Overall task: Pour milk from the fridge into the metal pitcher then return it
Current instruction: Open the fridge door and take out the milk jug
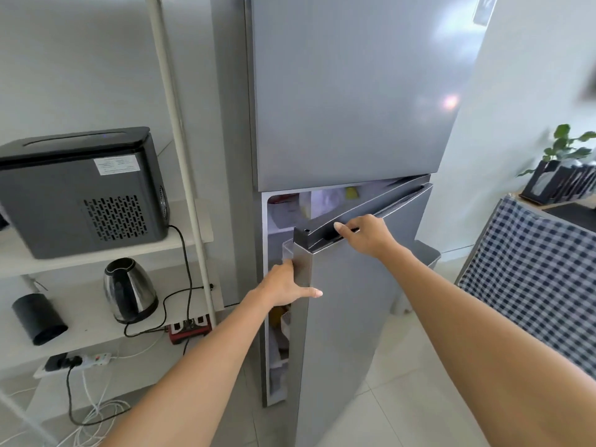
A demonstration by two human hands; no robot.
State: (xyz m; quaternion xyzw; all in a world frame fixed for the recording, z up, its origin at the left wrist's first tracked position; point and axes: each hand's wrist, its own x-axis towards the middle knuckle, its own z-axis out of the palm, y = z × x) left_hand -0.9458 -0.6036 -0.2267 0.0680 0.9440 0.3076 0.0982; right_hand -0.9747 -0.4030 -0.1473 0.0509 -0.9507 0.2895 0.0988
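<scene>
A tall grey two-door fridge (348, 91) fills the middle of the head view. Its lower door (351, 317) stands partly ajar, hinged on the right. My left hand (287, 285) grips the door's left edge, thumb on the front face. My right hand (364, 235) holds the dark top rim of the same door. Through the gap I see blurred packages on the shelves inside (322, 201). No milk container or metal pitcher can be made out.
On the left, a white shelf unit (106, 253) carries a black appliance (84, 191), a steel kettle (130, 290), a black cylinder (38, 317) and power strips with cables. A checked cloth (532, 275) covers furniture on the right. The floor is pale tile (403, 398).
</scene>
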